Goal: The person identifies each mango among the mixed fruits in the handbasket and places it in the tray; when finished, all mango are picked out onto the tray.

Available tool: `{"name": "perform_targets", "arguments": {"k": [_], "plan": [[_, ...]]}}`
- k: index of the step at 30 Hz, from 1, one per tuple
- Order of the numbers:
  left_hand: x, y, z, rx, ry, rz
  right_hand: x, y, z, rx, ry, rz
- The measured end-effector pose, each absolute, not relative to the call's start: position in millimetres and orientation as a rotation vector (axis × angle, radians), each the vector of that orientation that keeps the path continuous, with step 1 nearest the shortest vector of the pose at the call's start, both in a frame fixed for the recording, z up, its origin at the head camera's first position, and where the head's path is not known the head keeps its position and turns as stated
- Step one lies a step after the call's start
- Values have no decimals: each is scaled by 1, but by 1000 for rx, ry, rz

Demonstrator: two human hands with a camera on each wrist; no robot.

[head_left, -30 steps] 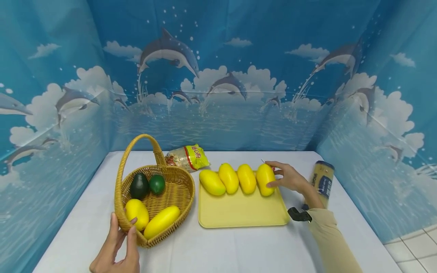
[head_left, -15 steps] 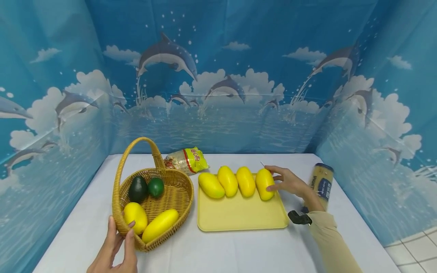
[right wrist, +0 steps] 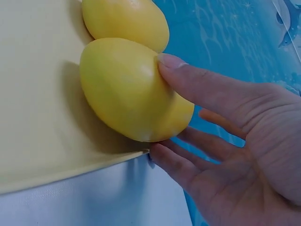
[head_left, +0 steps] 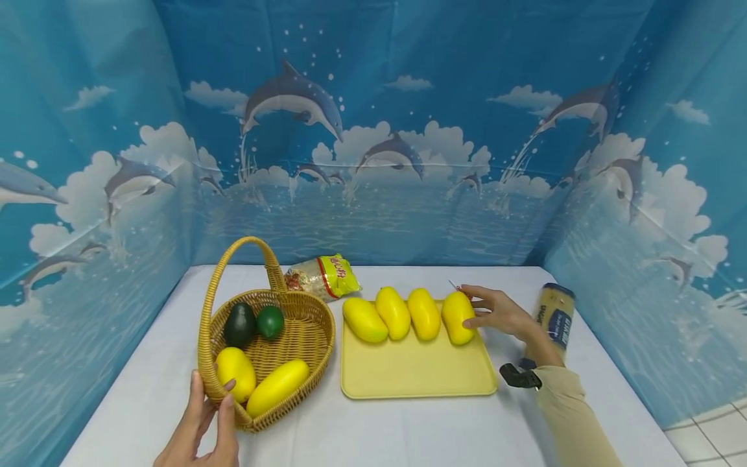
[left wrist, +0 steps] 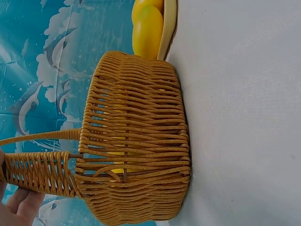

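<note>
My left hand [head_left: 201, 428] pinches the lower side of the handle [head_left: 205, 324] of a wicker basket [head_left: 303, 324] on the left. Inside lie a dark avocado [head_left: 240, 325], a smaller green fruit [head_left: 270, 322] and two yellow mangoes, one rounder [head_left: 236, 374], one longer [head_left: 279, 387]. My right hand [head_left: 502, 316] holds the rightmost mango [head_left: 458, 318] of a row along the back of a yellow tray [head_left: 417, 376]. In the right wrist view, the thumb presses on this mango [right wrist: 127, 89] and the fingers reach round its far end, at the tray's edge.
A clear food bag with a yellow-green label [head_left: 327, 277] lies behind the basket. A spaghetti jar with a dark lid [head_left: 554, 318] lies at the right, partly behind the right forearm. Dolphin-print curtains [head_left: 379, 214] enclose the white table [head_left: 315, 441] at the back and sides.
The whole head view shifts slightly. Both hands keep their places, the left at the basket handle and the right at the rightmost mango; nothing else visibly moves.
</note>
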State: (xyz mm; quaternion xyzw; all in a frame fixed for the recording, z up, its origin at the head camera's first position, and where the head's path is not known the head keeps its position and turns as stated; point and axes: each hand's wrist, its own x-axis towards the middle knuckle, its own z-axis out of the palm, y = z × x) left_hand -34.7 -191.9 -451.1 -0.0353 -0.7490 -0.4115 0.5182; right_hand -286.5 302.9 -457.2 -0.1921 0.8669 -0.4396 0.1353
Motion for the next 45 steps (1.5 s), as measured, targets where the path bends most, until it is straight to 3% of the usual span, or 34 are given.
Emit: {"name": "perform_targets", "arguments": {"k": [26,45], "plan": [[-40,-194,-454,-206,-1718,-1031,-277,309,-450,-519,2571,-1286],[-41,-196,-455,-257,-1704,-1021,-258,260,-398,-730,2841,-1253]]}}
